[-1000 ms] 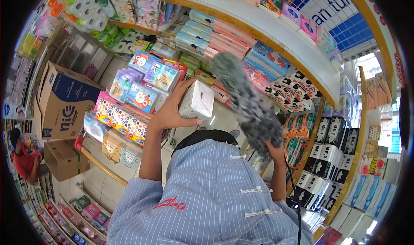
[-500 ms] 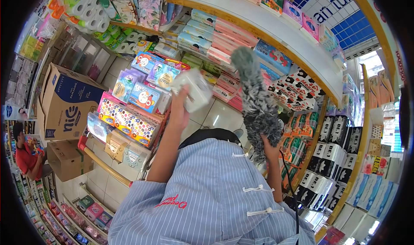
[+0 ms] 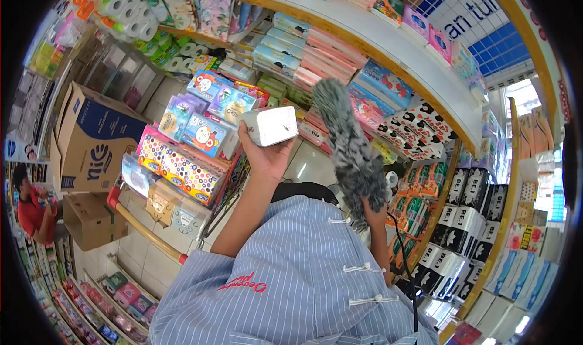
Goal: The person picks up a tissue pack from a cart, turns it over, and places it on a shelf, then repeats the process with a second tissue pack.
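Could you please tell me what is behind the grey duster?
Past the edges of the grey duster, held in the right hand, pink packs and part of the tiled floor show. Whatever lies directly behind it is covered and unseen.

Lined with tissue packs [image 3: 416,24] along the far white shelf [image 3: 388,41]; heaped with patterned packs [image 3: 182,164] in the left trolley [image 3: 149,231]; tiled pale across the floor [image 3: 147,261].

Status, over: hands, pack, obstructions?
Left hand holding white pack, raised clear of the cart's load. Right hand gripping grey duster. Possible obstruction: loaded cart on the left.
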Action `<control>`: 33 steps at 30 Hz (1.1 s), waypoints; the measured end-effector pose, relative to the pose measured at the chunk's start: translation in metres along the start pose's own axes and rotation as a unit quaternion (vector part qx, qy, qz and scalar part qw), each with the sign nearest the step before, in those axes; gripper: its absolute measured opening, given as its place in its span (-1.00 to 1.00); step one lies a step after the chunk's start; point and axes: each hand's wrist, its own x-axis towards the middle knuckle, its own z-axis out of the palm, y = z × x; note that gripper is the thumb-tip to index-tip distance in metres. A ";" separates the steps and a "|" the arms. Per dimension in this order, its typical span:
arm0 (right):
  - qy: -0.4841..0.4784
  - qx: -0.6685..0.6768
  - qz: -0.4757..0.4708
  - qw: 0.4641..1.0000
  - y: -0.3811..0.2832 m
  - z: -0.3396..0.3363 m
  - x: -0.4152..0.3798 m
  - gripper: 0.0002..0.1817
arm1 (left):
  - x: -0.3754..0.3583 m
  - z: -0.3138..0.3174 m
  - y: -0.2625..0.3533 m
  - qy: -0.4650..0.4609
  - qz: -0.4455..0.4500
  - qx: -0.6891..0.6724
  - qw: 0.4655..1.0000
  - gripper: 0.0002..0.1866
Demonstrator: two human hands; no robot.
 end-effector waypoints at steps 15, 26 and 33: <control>-0.105 0.044 0.052 0.992 -0.003 -0.005 -0.010 -0.45 | -0.004 -0.018 0.009 -0.141 -0.004 -0.077 0.987 -0.21; -0.051 0.093 0.030 0.994 -0.014 0.009 -0.010 -0.34 | -0.007 -0.023 0.006 -0.143 -0.078 -0.091 0.982 -0.20; -0.062 -0.181 -0.047 0.980 0.015 0.019 0.040 -0.47 | -0.007 -0.036 0.017 -0.161 -0.083 -0.112 0.977 -0.22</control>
